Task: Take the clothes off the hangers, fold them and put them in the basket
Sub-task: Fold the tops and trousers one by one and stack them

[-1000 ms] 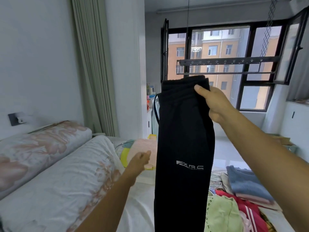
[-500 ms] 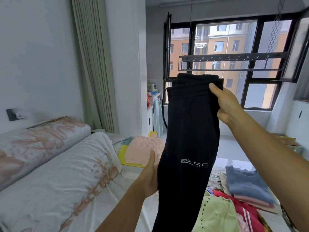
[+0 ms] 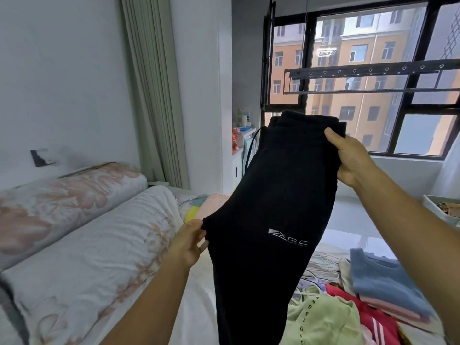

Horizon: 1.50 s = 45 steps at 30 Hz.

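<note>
black cloth fills the middle of the view: a pair of black trousers (image 3: 281, 195) held up in the air over the bed (image 3: 196, 307). the waistband is at the top, the legs hang down past the bottom edge, and a small white logo shows on the right side of the cloth. a dark cord loops down from the waistband on its left side.

the right hand (image 3: 351, 160) pinches the right corner of the waistband, with the thumb on the near face of the cloth and the other fingers curled behind it. the left hand (image 3: 189, 245) grips the left edge of the trousers lower down, thumb on top and fingers curled round the hem of that edge. there the cloth stands out to the left.

on the near right of the bed lies a heap of clothes. it has a folded blue jumper (image 3: 383, 282) on a pink layer, a pale green top (image 3: 321, 319) with letters down it, and a red garment (image 3: 373, 324) with white stripes. white hangers (image 3: 321, 265) lie just beyond the green top.

on the left a rolled floral quilt (image 3: 87, 257) lies beside a floral pillow (image 3: 62, 195) against the wall. a folded pink cloth (image 3: 217, 201) sits further off on the bed, partly hidden by the trousers. a white bin (image 3: 438, 210) shows at the right edge. far off, a dark drying rack (image 3: 373, 70) hangs in front of the window (image 3: 310, 58), and a pale curtain (image 3: 154, 95) hangs to the left.
</note>
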Each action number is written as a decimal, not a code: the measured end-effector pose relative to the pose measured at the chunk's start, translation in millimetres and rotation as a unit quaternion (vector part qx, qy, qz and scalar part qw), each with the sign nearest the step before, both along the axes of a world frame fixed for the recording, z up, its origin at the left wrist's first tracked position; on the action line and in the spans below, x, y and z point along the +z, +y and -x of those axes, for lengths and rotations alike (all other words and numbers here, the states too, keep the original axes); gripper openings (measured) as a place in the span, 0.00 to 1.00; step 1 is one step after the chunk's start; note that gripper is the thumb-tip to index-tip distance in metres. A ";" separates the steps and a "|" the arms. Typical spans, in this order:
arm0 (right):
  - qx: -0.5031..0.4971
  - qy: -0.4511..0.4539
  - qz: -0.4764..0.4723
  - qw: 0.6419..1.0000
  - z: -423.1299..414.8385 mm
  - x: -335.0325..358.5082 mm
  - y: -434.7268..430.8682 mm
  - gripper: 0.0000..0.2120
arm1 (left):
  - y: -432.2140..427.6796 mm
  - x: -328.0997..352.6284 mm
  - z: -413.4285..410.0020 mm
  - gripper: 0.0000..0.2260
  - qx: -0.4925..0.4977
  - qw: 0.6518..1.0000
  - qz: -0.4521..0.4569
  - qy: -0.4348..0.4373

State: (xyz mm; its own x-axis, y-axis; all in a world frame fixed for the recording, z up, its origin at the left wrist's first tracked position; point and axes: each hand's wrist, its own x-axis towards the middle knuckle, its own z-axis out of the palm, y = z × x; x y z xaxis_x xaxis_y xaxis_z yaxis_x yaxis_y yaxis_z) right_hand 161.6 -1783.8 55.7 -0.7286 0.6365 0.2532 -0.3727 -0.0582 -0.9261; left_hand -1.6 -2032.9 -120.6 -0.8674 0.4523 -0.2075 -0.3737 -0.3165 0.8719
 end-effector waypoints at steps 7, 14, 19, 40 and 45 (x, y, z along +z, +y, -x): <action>0.015 -0.008 -0.001 1.000 61.2 -10.5 12.4 0.09 | -14.5 8.5 49.8 0.10 -0.018 0.986 0.111 0.123; 0.010 -0.022 -0.018 1.000 159.7 -19.8 19.2 0.10 | -3.1 7.4 149.9 0.07 0.057 0.951 0.235 0.191; 0.013 -0.045 -0.014 0.999 246.6 -38.2 22.4 0.07 | 7.7 -12.8 244.3 0.08 0.063 0.946 0.269 0.167; 0.117 -0.074 0.058 0.989 292.1 -95.5 -5.2 0.13 | -42.6 -77.7 313.6 0.06 0.011 0.971 0.213 0.108; 0.150 -0.151 0.113 0.970 243.0 -174.7 -21.6 0.26 | -73.5 -175.0 228.5 0.03 -0.035 0.956 0.289 0.036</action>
